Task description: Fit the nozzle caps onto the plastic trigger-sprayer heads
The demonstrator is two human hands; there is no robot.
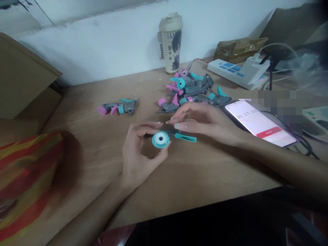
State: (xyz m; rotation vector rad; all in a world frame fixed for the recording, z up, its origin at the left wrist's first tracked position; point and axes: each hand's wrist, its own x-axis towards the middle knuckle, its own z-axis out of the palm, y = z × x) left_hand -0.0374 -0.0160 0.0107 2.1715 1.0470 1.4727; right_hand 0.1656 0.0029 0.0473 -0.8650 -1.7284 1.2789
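Note:
My left hand (139, 147) is closed around a trigger spray head (160, 139), its thumb below and its fingers above. The round teal collar, with a white centre and a dark hole, faces me. A teal trigger (186, 137) sticks out to the right, and the grey body behind is mostly hidden. Just above that body is my right hand (205, 119), its thumb and bent fingertips drawn close together; anything between them is too small or hidden to make out. Left of the hands lies another spray head (119, 107) in grey, pink and teal.
Beyond my hands lies a heap of similar spray heads (194, 85). Behind it stands a cream coffee cup (171, 44). At right are a lit phone (260, 121) with a timer and a white power strip (235, 73). A red-and-yellow striped bag (30, 181) sits at left.

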